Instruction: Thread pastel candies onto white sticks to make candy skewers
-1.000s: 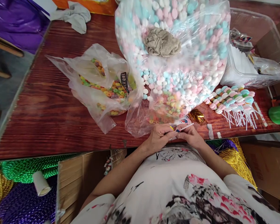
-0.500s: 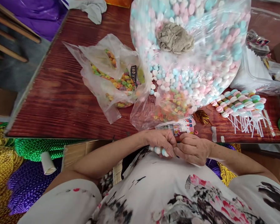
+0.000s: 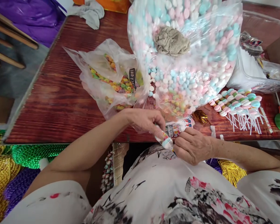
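**Head view, near edge of the wooden surface (image 3: 60,102).** The left hand (image 3: 146,119) and right hand (image 3: 193,146) meet in front of the person's body and share one candy stick (image 3: 165,140). It is a short run of pastel discs in a clear sleeve, tilted with its upper end toward 11 o'clock.

The left fingers are closed in a pinch on the upper end. The right fingers are curled into a loose fist about the lower end. The candy stick sits just off the edge of the surface, between the two hands and above the patterned shirt (image 3: 177,193).

- **12 o'clock from the hands:** a large clear bag of pastel candies (image 3: 200,46), with a beige cloth (image 3: 171,41) resting on it.
- **10 o'clock:** a smaller bag of coloured ring candies (image 3: 112,81), touching the large bag.
- **Just beyond the right hand:** printed labels (image 3: 180,125) and gold twist ties (image 3: 199,116), lying side by side on the surface.
- **2 o'clock:** a row of candy-laden sticks (image 3: 238,101), white stems pointing toward the person, near a clear tub (image 3: 247,71).
- **8 o'clock, below the surface:** green, gold and purple bead strings (image 3: 25,152).
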Demonstrator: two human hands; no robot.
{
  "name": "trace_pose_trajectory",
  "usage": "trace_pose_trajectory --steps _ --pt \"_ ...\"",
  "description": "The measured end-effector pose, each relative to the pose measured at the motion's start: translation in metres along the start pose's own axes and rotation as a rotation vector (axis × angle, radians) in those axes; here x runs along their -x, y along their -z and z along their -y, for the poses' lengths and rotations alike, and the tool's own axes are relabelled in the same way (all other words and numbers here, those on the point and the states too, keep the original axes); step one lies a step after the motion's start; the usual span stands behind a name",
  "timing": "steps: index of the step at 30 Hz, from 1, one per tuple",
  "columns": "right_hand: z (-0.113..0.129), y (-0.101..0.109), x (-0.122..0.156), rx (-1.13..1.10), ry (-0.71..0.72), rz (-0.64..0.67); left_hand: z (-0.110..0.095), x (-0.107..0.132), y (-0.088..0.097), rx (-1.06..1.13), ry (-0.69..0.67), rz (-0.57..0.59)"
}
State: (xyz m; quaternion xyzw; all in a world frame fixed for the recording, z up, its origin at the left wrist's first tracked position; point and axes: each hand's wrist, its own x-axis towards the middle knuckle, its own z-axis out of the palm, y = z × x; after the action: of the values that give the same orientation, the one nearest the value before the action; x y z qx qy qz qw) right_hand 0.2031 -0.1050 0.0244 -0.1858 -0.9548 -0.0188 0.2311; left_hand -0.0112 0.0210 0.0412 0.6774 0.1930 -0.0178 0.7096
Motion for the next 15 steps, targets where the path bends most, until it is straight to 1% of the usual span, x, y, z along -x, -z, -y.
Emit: trace_pose_trajectory --steps 1,2,3,4,5,6,7,8,9,10,11,13,14,15 --pt "-0.003 -0.001 -0.001 0.003 -0.040 0.012 -0.014 0.007 -0.002 -0.089 -0.079 -0.143" --pt "-0.007 -0.003 -0.002 0.006 -0.092 0.014 -0.026 0.013 -0.009 -0.194 -0.173 -0.281" --pt "-0.014 -0.005 -0.003 0.009 -0.155 0.006 -0.035 0.017 -0.021 -0.311 -0.264 -0.397" --pt "-0.022 -0.006 -0.005 0.005 -0.226 -0.019 -0.040 0.018 -0.036 -0.434 -0.346 -0.465" --pt "-0.031 -0.005 -0.007 -0.014 -0.302 -0.063 -0.040 0.016 -0.052 -0.536 -0.440 -0.497" --pt "-0.038 -0.003 -0.010 -0.052 -0.378 -0.127 -0.034 0.011 -0.066 -0.604 -0.524 -0.480" --pt "-0.043 0.001 -0.014 -0.113 -0.447 -0.198 -0.025 0.004 -0.076 -0.672 -0.574 -0.411" --pt "-0.044 0.004 -0.018 -0.197 -0.504 -0.269 -0.014 -0.004 -0.080 -0.727 -0.608 -0.382" --pt "-0.043 0.007 -0.022 -0.301 -0.547 -0.332 -0.003 -0.012 -0.078 -0.745 -0.620 -0.451" --pt "-0.040 0.009 -0.026 -0.419 -0.575 -0.375 0.006 -0.019 -0.071 -0.729 -0.594 -0.553" --pt "-0.034 0.008 -0.029 -0.544 -0.595 -0.392 0.013 -0.022 -0.061 -0.698 -0.591 -0.644" --pt "-0.025 0.001 -0.033 -0.756 -0.638 -0.408 0.017 -0.021 -0.040 -0.632 -0.603 -0.789" --pt "-0.022 -0.004 -0.033 -0.819 -0.670 -0.427 0.016 -0.017 -0.033 -0.600 -0.616 -0.873" --pt "-0.022 -0.010 -0.032 -0.832 -0.705 -0.460 0.015 -0.012 -0.029 -0.566 -0.618 -0.945"
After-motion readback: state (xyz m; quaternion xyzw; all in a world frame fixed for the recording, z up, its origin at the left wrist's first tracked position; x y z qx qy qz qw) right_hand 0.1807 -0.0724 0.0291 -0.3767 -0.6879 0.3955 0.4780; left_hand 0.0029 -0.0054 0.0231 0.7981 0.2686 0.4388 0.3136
